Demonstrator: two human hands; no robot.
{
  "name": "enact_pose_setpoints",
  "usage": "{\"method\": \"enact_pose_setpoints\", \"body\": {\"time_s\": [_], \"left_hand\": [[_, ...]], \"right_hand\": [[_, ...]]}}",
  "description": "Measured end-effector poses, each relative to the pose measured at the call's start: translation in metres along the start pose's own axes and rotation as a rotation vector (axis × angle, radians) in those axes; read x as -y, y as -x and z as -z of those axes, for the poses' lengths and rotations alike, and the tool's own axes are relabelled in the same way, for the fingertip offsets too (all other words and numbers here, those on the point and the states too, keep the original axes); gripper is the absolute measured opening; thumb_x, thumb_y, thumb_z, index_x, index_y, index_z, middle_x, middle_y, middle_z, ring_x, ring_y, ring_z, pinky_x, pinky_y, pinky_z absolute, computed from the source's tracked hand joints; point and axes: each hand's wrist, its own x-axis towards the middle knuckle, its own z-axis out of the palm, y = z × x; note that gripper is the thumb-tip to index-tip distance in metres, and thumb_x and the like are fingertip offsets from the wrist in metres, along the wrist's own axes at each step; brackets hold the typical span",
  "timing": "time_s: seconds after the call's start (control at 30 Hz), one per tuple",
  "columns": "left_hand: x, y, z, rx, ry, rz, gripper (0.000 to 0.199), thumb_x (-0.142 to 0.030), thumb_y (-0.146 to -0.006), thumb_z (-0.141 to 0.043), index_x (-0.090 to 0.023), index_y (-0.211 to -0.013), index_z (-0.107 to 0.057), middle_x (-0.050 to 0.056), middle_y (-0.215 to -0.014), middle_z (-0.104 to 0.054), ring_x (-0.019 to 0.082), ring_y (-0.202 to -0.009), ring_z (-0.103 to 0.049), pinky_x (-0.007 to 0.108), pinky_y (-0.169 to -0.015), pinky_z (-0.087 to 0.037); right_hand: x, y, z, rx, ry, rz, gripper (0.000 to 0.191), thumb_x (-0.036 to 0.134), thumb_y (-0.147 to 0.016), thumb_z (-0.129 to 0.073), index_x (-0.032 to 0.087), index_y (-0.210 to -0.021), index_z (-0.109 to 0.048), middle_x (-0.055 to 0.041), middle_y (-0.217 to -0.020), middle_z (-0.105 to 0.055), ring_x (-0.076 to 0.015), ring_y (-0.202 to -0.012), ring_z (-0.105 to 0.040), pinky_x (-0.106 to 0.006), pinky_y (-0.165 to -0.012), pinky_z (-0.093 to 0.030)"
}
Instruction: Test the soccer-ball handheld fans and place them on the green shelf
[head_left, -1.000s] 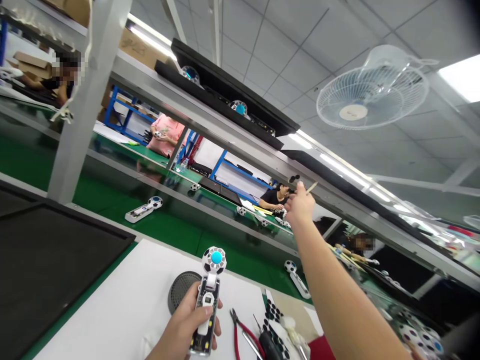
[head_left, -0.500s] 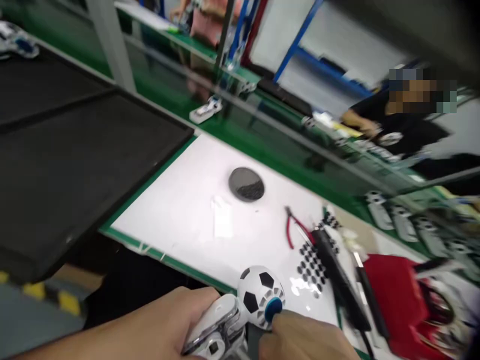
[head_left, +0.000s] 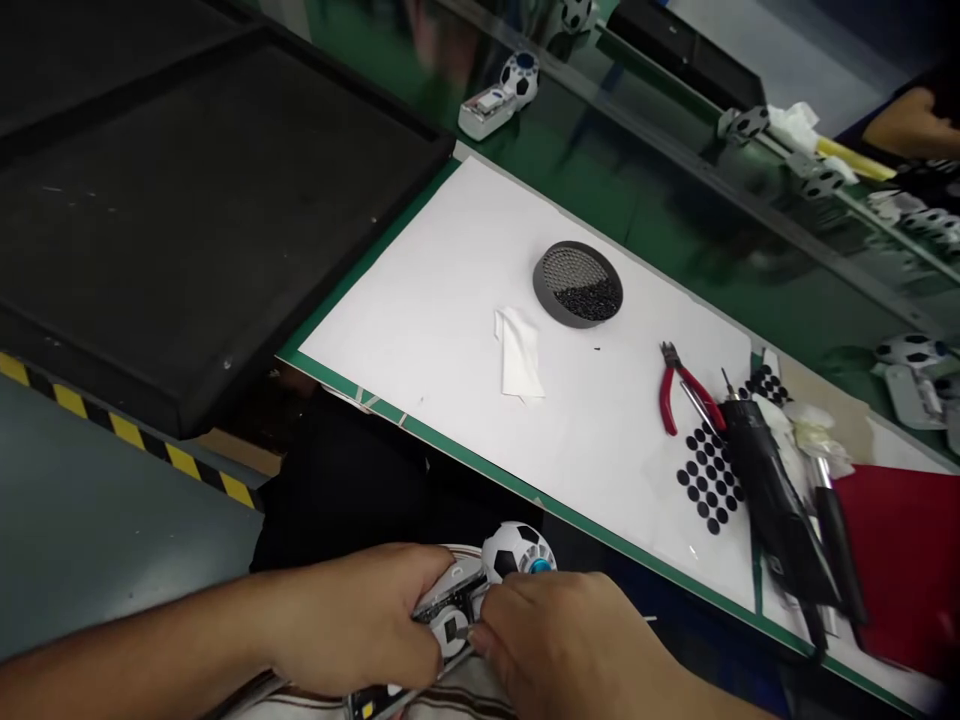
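Note:
Low in the view, over my lap, is a handheld device with a white, soccer-ball-patterned head (head_left: 510, 545) and a clear-cased body (head_left: 450, 625). Its head carries a blue round centre, and a round part with a dark square shows on the body. My left hand (head_left: 375, 620) is closed around the body from the left. My right hand (head_left: 559, 640) is closed at the neck just below the head, thumb and fingertips pressed near the round part. Whether a small piece sits between those fingertips is hidden.
On the white work surface (head_left: 442, 300) are a round mesh dish (head_left: 577, 285) of small black bits, a white cloth (head_left: 520, 355), red-handled cutters (head_left: 690, 390), black dot stickers (head_left: 709, 480) and a black electric screwdriver (head_left: 772, 500). A black tray (head_left: 187, 200) lies left; another soccer-ball device (head_left: 499, 95) stands behind.
The view has tilted down, and the device now sits lower, over my lap. My right hand has moved from beside the ball head's blue centre to the neck and body.

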Motion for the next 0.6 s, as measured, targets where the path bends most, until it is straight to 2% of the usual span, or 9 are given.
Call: {"method": "enact_pose_setpoints", "body": {"time_s": [0.13, 0.27, 0.43, 0.6], "left_hand": [[-0.004, 0.002, -0.001, 0.01, -0.1, -0.001, 0.039, -0.008, -0.065, -0.047, -0.023, -0.096, -0.066, -0.002, -0.091, -0.068, 0.021, -0.085, -0.063, 0.025, -0.068, -0.045], [-0.015, 0.004, -0.001, 0.0, -0.139, -0.007, 0.044, -0.005, -0.065, -0.045, -0.026, -0.097, -0.066, -0.004, -0.094, -0.068, 0.022, -0.092, -0.062, 0.026, -0.076, -0.045], [-0.022, 0.006, -0.001, -0.009, -0.128, 0.052, 0.044, -0.005, -0.065, -0.046, -0.026, -0.098, -0.067, -0.003, -0.089, -0.065, 0.02, -0.086, -0.06, 0.023, -0.069, -0.045], [-0.01, 0.004, -0.002, -0.051, -0.078, 0.023, 0.043, -0.005, -0.063, -0.048, -0.026, -0.095, -0.068, -0.003, -0.088, -0.067, 0.021, -0.085, -0.06, 0.025, -0.071, -0.044]], "right_hand": [[0.004, -0.002, 0.002, 0.019, 0.006, -0.017, 0.016, 0.028, -0.091, -0.056, 0.022, -0.077, -0.061, 0.0007, -0.074, -0.073, -0.0193, -0.06, -0.068, -0.031, -0.046, -0.019], [0.007, -0.004, 0.008, 0.081, -0.005, -0.044, 0.015, 0.025, -0.09, -0.058, 0.021, -0.076, -0.063, 0.0011, -0.073, -0.073, -0.0183, -0.058, -0.067, -0.029, -0.045, -0.017], [0.005, -0.007, 0.01, 0.093, 0.017, -0.007, 0.013, 0.022, -0.088, -0.058, 0.02, -0.076, -0.063, 0.0004, -0.073, -0.073, -0.0193, -0.058, -0.069, -0.031, -0.043, -0.015], [0.003, -0.008, 0.009, 0.094, -0.046, -0.012, 0.016, 0.023, -0.09, -0.055, 0.021, -0.078, -0.065, 0.0, -0.075, -0.073, -0.0199, -0.061, -0.07, -0.032, -0.044, -0.018]]}}
